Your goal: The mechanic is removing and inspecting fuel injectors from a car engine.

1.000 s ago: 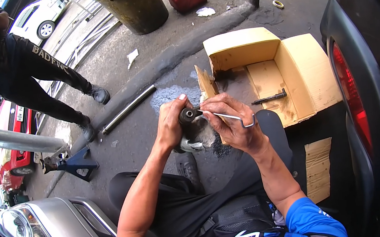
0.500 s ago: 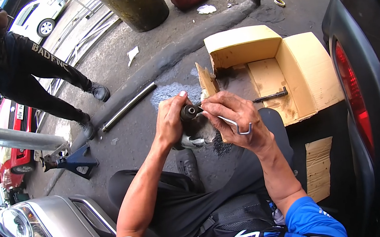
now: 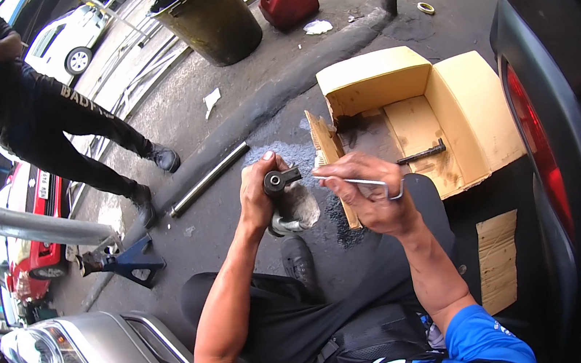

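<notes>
Near the middle of the view, my left hand (image 3: 256, 195) is closed around a dark metal part with a round, holed end (image 3: 275, 181). A short dark arm juts from that end toward the right. My right hand (image 3: 374, 203) grips a thin silvery bent rod (image 3: 371, 182), its outer end hooked back past the knuckles. The rod's inner tip is apart from the dark part, a short gap to its right. Below the left hand, close to my shoe (image 3: 299, 260), sits a pale, rough lump with a shiny curved metal piece (image 3: 286, 227) that I cannot name.
An open cardboard box (image 3: 476, 113) holds a black rod-like tool (image 3: 425, 153). A steel pipe (image 3: 209, 179) and a blue jack stand (image 3: 136, 264) are to the left. Cars flank me, one silver (image 3: 111, 352), one dark (image 3: 542, 111). Someone in black (image 3: 53, 102) stands far left.
My right hand has drawn the bent rod away from the dark part. The part has turned in my left hand, so its side arm now shows. The whole view has shifted slightly.
</notes>
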